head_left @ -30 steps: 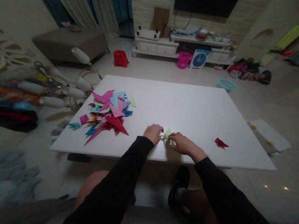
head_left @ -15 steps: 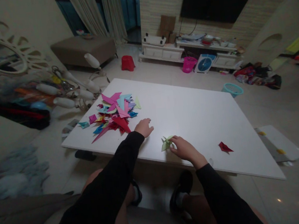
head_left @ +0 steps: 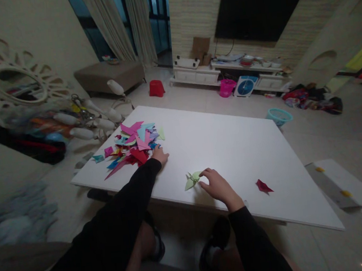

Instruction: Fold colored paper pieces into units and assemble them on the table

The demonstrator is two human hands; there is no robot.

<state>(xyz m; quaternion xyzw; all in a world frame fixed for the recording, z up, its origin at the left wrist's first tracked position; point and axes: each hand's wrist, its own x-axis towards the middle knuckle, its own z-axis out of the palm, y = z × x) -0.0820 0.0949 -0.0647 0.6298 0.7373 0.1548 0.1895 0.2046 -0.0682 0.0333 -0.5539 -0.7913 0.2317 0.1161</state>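
Observation:
On the white table lies a pale green origami crane (head_left: 192, 180), its wings spread. Beside its right wing is my right hand (head_left: 217, 185), thumb and forefinger apart; whether a fingertip still touches the paper I cannot tell. My left hand (head_left: 160, 154) is open at the right edge of a pile of folded paper pieces (head_left: 139, 145), fingers stretched toward a blue one. Pink, red, light blue and green pieces make up the heap. A dark red folded paper piece (head_left: 264, 186) lies alone to the right of my right hand.
The white table (head_left: 220, 135) reaches from my knees toward a TV cabinet (head_left: 194, 74). White lamp arms (head_left: 104, 124) stand close to its left edge. On the floor are a red stool (head_left: 156, 88), a pink bin (head_left: 227, 87) and a turquoise basket (head_left: 279, 116).
My left hand has moved from the green crane leftward to the pile. My right hand has loosened around the crane, which now rests with its wings spread. The camera view has shifted slightly.

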